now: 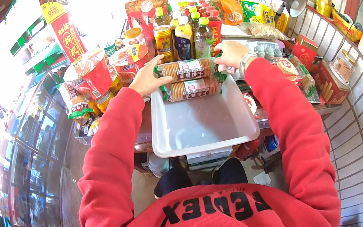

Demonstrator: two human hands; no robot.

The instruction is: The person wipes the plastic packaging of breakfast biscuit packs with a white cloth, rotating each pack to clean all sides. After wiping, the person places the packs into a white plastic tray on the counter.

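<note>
A light plastic tray [204,124] lies before me, its near rim towards my body. Along its far end are two long packs of round biscuits in clear wrappers with green ends. The upper biscuit pack [202,64] is just beyond the lower biscuit pack [175,92]. Thumb and fingers of my left hand [145,77] are around the left end of the upper pack. My right hand [233,54], with a band at the wrist, grips that pack's right end; its fingertips are partly hidden. Whether the upper pack is lifted or resting, I cannot tell.
Behind the tray stand drink bottles [204,39] and a yellow can [163,40]. Instant noodle tubs [89,76] are stacked at left. Right of my right hand are an egg carton [265,48], a desk lamp [291,2] and red boxes [331,82]. Wire mesh [354,137] borders the right.
</note>
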